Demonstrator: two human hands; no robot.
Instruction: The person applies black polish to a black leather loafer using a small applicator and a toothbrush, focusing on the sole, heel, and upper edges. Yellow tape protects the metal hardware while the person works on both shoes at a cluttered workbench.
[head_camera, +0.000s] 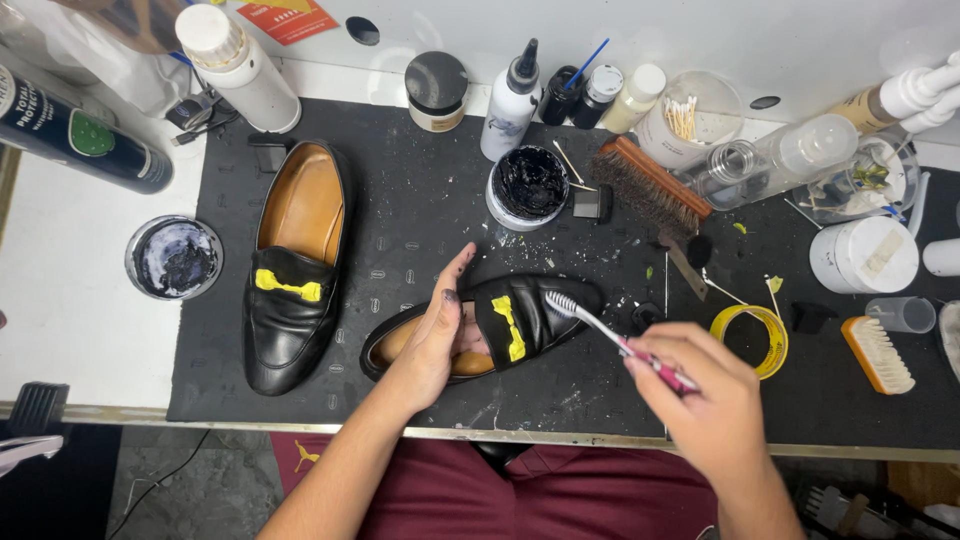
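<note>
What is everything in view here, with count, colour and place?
Loafer under the hands: 1, black, yellow-taped trim, mat centre.
Second loafer: 1, black, tan lining, mat left.
Toothbrush: 1, pink handle, bristles on the centre loafer.
Open polish jar: 1, black contents, behind the loafer.
Open tin: 1, dark, left of mat.
Wooden brush: 1, brown, mat rear.
Tape roll: 1, yellow, right.
Bottles and jars: several, mostly white, rear edge.
Left hand: steadies the centre loafer.
Right hand: grips the toothbrush.
</note>
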